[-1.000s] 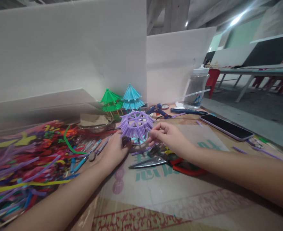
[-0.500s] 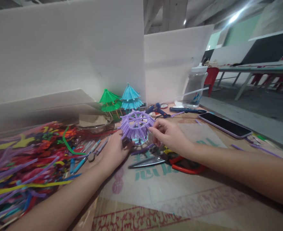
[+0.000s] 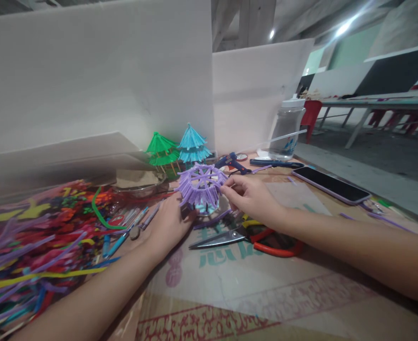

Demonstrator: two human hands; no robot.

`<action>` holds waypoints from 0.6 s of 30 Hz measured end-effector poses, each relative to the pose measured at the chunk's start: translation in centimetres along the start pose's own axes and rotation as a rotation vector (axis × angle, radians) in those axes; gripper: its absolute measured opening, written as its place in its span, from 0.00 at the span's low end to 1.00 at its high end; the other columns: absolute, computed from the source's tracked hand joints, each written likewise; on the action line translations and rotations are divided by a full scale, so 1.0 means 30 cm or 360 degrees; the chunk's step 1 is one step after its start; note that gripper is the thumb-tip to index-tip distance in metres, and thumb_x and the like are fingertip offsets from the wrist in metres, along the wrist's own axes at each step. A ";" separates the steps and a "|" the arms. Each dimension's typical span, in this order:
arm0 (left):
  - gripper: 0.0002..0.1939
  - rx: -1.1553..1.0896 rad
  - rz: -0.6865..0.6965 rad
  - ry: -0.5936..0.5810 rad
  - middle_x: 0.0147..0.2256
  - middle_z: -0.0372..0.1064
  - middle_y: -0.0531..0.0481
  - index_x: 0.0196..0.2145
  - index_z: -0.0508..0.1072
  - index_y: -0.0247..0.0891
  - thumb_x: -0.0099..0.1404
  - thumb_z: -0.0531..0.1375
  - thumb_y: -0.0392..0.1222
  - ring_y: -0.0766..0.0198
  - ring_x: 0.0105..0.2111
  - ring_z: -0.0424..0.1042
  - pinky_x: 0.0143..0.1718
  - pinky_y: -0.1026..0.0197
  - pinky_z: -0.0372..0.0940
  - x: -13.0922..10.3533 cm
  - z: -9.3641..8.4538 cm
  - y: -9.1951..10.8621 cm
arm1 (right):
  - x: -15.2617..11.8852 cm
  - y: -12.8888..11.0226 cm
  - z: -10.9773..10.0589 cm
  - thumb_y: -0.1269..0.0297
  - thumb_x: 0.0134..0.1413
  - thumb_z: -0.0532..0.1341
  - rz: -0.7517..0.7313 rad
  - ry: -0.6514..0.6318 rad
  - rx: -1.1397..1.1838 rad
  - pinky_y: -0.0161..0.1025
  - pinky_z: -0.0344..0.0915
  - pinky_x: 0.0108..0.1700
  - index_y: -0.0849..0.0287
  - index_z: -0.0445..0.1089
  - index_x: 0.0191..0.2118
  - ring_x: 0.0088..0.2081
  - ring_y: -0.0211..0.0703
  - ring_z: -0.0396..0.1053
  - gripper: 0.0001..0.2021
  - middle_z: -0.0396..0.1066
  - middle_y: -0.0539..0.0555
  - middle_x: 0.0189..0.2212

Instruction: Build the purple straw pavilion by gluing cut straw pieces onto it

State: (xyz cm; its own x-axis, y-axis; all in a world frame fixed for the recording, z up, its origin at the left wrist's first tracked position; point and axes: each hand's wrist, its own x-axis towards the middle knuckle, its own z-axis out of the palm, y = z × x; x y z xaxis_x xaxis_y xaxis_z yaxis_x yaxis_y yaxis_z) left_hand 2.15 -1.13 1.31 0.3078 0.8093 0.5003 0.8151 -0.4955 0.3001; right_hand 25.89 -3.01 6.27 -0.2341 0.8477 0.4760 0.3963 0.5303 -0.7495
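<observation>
A small pavilion model [image 3: 202,184] with a roof of purple pipe cleaners stands upright in front of me, with a pale blue base below the roof. My left hand [image 3: 171,215] rests at its lower left side, fingers curled around the model's lower part, fingertips partly hidden. On the other side, my right hand [image 3: 246,194] pinches the roof's right edge between thumb and forefinger. Scissors with red handles [image 3: 278,250] lie on the table just below my right hand, blades pointing left.
A heap of colourful pipe cleaners [image 3: 34,237] covers the left side. Behind stand a green model [image 3: 162,149] and a blue one [image 3: 192,144], near a glue gun [image 3: 233,162]. To the right are a phone [image 3: 331,184] and a water bottle [image 3: 287,128].
Almost nothing differs. My right hand has shifted very slightly at the roof's edge, and the model stays in place.
</observation>
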 end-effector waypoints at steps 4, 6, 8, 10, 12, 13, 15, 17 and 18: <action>0.21 0.0008 -0.0012 0.0000 0.45 0.72 0.41 0.53 0.67 0.39 0.65 0.60 0.49 0.48 0.50 0.71 0.51 0.49 0.65 -0.001 0.001 -0.002 | -0.006 0.010 0.001 0.59 0.58 0.59 -0.0074 0.0027 -0.0098 0.33 0.57 0.24 0.58 0.66 0.28 0.19 0.34 0.63 0.11 0.64 0.46 0.18; 0.22 0.0000 -0.0012 -0.0003 0.46 0.72 0.41 0.53 0.67 0.39 0.65 0.60 0.50 0.48 0.50 0.71 0.51 0.49 0.65 -0.001 0.000 -0.001 | -0.008 0.013 0.001 0.60 0.58 0.58 -0.0134 0.0035 -0.0200 0.34 0.56 0.24 0.58 0.66 0.27 0.20 0.35 0.63 0.11 0.65 0.47 0.19; 0.21 -0.0003 -0.0014 -0.0015 0.46 0.72 0.41 0.53 0.68 0.39 0.65 0.60 0.50 0.48 0.50 0.71 0.51 0.49 0.65 -0.001 -0.002 0.000 | -0.008 0.017 0.002 0.60 0.58 0.58 -0.0171 0.0030 -0.0271 0.34 0.55 0.25 0.58 0.67 0.27 0.21 0.35 0.64 0.11 0.66 0.47 0.19; 0.21 0.0000 -0.0013 -0.0018 0.46 0.72 0.41 0.53 0.68 0.39 0.64 0.60 0.49 0.48 0.50 0.70 0.51 0.49 0.65 -0.001 -0.003 0.001 | -0.006 0.020 0.005 0.61 0.58 0.58 -0.0178 0.0025 -0.0306 0.34 0.54 0.25 0.58 0.67 0.26 0.21 0.35 0.64 0.11 0.66 0.47 0.19; 0.21 -0.0005 -0.0004 -0.0014 0.47 0.72 0.41 0.53 0.69 0.40 0.64 0.60 0.48 0.48 0.51 0.70 0.52 0.49 0.65 0.000 -0.004 0.002 | -0.003 0.020 0.006 0.61 0.58 0.58 -0.0161 0.0008 -0.0331 0.34 0.53 0.25 0.59 0.67 0.26 0.21 0.35 0.63 0.11 0.66 0.48 0.18; 0.21 -0.0011 0.0005 -0.0012 0.47 0.72 0.41 0.53 0.69 0.40 0.64 0.60 0.48 0.48 0.51 0.70 0.52 0.48 0.65 0.001 -0.004 0.001 | 0.000 0.019 0.005 0.61 0.58 0.58 -0.0150 -0.0008 -0.0344 0.34 0.53 0.25 0.59 0.67 0.26 0.21 0.35 0.63 0.11 0.66 0.48 0.18; 0.20 -0.0018 0.0021 -0.0017 0.47 0.72 0.41 0.53 0.69 0.39 0.64 0.59 0.48 0.48 0.51 0.70 0.52 0.48 0.65 0.002 -0.004 0.000 | 0.004 0.011 -0.002 0.61 0.59 0.59 -0.0142 -0.0052 -0.0401 0.34 0.52 0.26 0.59 0.68 0.27 0.22 0.35 0.63 0.11 0.66 0.48 0.18; 0.20 -0.0012 0.0018 -0.0027 0.47 0.72 0.41 0.51 0.70 0.39 0.64 0.59 0.48 0.48 0.50 0.70 0.52 0.48 0.65 0.002 -0.002 -0.005 | 0.005 -0.004 -0.014 0.59 0.60 0.59 -0.0178 -0.0118 -0.0520 0.35 0.51 0.27 0.59 0.68 0.26 0.22 0.35 0.61 0.13 0.65 0.48 0.18; 0.19 -0.0007 0.0012 -0.0027 0.46 0.72 0.42 0.50 0.70 0.39 0.64 0.60 0.48 0.48 0.50 0.70 0.51 0.48 0.65 0.001 0.000 -0.009 | 0.004 -0.011 -0.020 0.58 0.60 0.59 -0.0197 -0.0154 -0.0582 0.35 0.51 0.27 0.59 0.67 0.24 0.22 0.35 0.60 0.16 0.64 0.48 0.17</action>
State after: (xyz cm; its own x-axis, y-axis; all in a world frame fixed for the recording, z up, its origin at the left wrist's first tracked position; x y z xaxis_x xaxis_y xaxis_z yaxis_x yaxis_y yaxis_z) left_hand 1.94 -0.98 1.26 0.3223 0.8108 0.4887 0.8105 -0.5031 0.3001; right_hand 26.26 -3.10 6.85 -0.3753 0.7845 0.4938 0.6461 0.6033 -0.4675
